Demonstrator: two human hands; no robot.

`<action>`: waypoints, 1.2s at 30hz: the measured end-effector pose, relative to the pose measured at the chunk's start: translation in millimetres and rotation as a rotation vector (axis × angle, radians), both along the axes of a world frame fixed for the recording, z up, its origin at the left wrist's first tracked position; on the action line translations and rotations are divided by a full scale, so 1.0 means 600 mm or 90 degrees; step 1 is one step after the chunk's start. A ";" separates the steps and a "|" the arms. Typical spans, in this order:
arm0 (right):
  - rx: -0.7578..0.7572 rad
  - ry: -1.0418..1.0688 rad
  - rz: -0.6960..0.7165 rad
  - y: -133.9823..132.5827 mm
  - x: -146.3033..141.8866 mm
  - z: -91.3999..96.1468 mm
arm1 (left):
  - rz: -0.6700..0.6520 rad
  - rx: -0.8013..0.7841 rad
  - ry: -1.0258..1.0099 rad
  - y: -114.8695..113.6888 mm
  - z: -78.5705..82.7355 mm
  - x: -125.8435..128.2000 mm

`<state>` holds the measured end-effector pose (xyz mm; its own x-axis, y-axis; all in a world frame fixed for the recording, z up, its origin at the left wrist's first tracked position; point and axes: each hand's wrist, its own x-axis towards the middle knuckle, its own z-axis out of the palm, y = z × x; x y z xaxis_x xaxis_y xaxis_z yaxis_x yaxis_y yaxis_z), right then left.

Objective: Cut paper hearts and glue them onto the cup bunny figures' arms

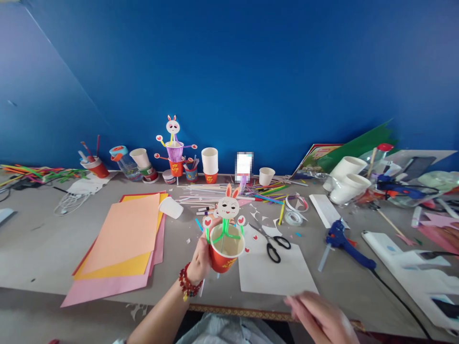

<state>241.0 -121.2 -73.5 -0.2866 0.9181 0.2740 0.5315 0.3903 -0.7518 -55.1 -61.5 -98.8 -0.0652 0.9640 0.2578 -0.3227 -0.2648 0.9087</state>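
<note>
My left hand (201, 260) is closed around a red paper cup (222, 260), held tilted above the table so its pale inside shows. A white paper rabbit head (228, 208) with pink ears rises from the cup on green pipe cleaners (225, 229). Two green arms end in white discs with red hearts (207, 222). Low at the front right is my right hand (315, 315), smeared by motion; I see nothing in it, and its fingers are unclear. Black-handled scissors (274, 246) lie on a white paper sheet (276, 274) beside the cup.
A blue glue gun (337, 239) with its cable lies right. Coloured paper sheets (122, 234) and a tipped white cup (171, 208) are left. Along the blue wall stand a finished rabbit figure (172, 127) and stacked cups (210, 160). Another person's hand (448, 234) shows far right.
</note>
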 end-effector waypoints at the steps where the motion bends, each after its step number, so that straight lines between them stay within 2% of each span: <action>1: 0.016 0.026 -0.019 0.013 -0.021 0.009 | 0.006 -0.013 -0.016 0.000 -0.004 0.002; 4: 0.003 0.131 -0.039 0.046 -0.088 0.028 | 0.003 -0.032 -0.061 -0.001 -0.018 0.005; 7: -0.032 0.251 0.041 0.063 -0.143 0.041 | -0.028 -0.033 -0.093 0.000 -0.027 0.004; 9: -0.071 0.312 0.078 0.069 -0.167 0.047 | -0.055 -0.030 -0.111 0.000 -0.029 0.004; 12: -0.094 0.348 0.083 0.074 -0.188 0.053 | -0.075 -0.035 -0.126 0.000 -0.029 0.003; 17: -0.108 0.386 0.109 0.083 -0.198 0.056 | -0.109 -0.042 -0.166 0.002 -0.012 0.002; 22: -0.063 0.366 0.085 0.084 -0.195 0.064 | -0.259 -0.030 -0.188 0.006 0.030 -0.001; 26: -0.038 0.345 0.077 0.082 -0.193 0.062 | -0.299 -0.030 -0.181 0.010 0.050 -0.005; 29: -0.023 0.332 0.067 0.083 -0.193 0.057 | -0.312 -0.042 -0.182 0.013 0.050 -0.006; 32: -0.016 0.314 0.055 0.084 -0.192 0.054 | -0.310 -0.053 -0.183 0.017 0.039 -0.003; 36: -0.010 0.293 0.048 0.086 -0.194 0.050 | -0.247 -0.074 -0.181 0.022 0.015 0.001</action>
